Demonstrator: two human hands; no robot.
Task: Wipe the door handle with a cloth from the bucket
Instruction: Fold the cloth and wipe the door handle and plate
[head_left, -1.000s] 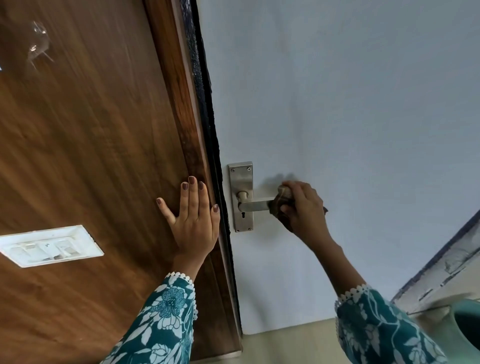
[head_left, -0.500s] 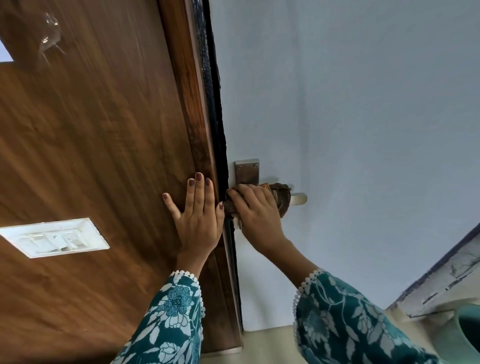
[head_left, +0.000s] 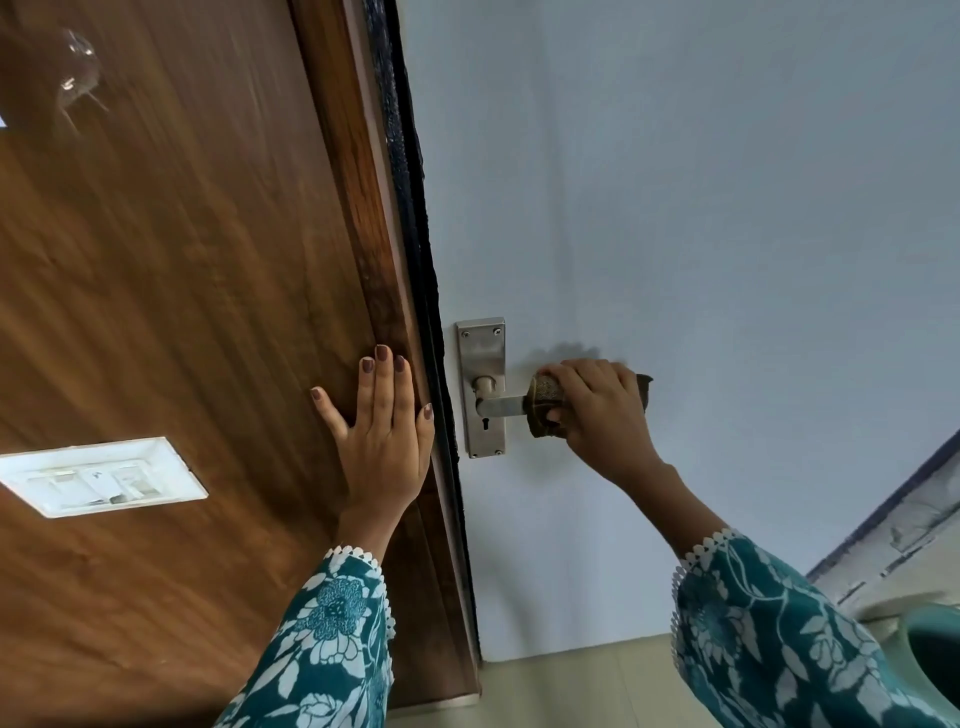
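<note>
The door handle (head_left: 501, 405), a metal lever on a long steel backplate (head_left: 481, 387) with a keyhole, is mounted on the pale door (head_left: 675, 208) near its left edge. Only the inner part of the lever is seen bare; its outer end is wrapped in a brown patterned cloth (head_left: 544, 402). The cloth is gripped around the lever by the right hand (head_left: 597, 410), whose fingers are curled closed over it, and a corner of the cloth is seen poking out past the knuckles on the far side. The left hand (head_left: 382, 431) is laid flat and open, fingers together and pointing up, against the brown wooden panel (head_left: 182, 286) just beside the dark door edge; nothing is held in it. Both forearms are covered by teal floral sleeves (head_left: 332, 639) with white scalloped cuffs. A white switch plate (head_left: 98, 475) is set into the wooden panel, well to the left. At the lower right corner, part of a teal bucket (head_left: 930, 644) is seen on the floor (head_left: 571, 686).
</note>
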